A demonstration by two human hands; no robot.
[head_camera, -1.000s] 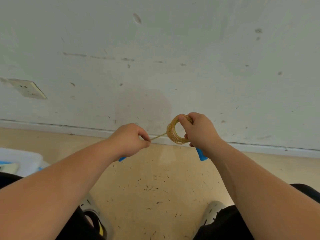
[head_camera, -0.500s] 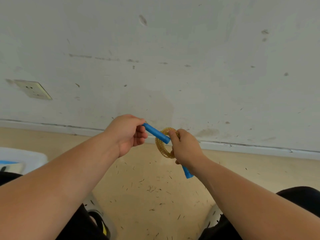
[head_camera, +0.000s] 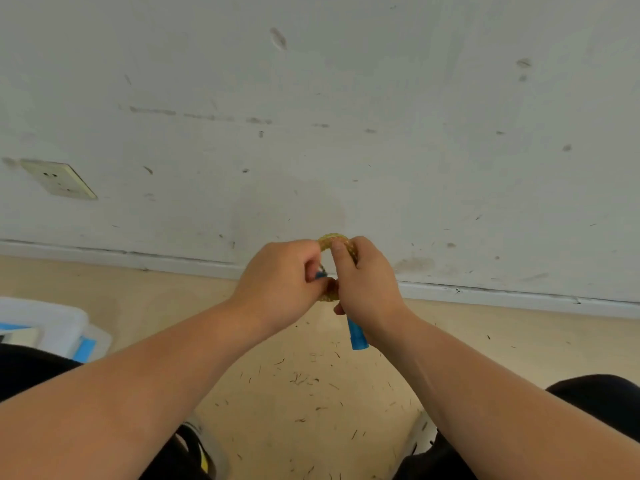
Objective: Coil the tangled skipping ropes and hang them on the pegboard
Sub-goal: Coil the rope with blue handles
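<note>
A yellow skipping rope (head_camera: 333, 239) is wound into a small tight coil in front of the wall. My right hand (head_camera: 366, 282) grips the coil, thumb over its top, and one blue handle (head_camera: 357, 335) sticks out below that hand. My left hand (head_camera: 280, 279) sits right against the coil and pinches the other blue handle (head_camera: 320, 274), of which only the tip shows between the fingers. Both hands touch at the coil. Most of the coil is hidden behind the fingers. No pegboard is in view.
A marked white wall (head_camera: 346, 133) with a socket (head_camera: 59, 178) at left rises just ahead, a baseboard at its foot. A white plastic bin (head_camera: 45, 323) stands on the beige floor at far left. My knees and shoes fill the bottom edge.
My left hand brought the blue handle from out at the left in against the coil, so the handle is now almost hidden. Both hands rose slightly and closed together.
</note>
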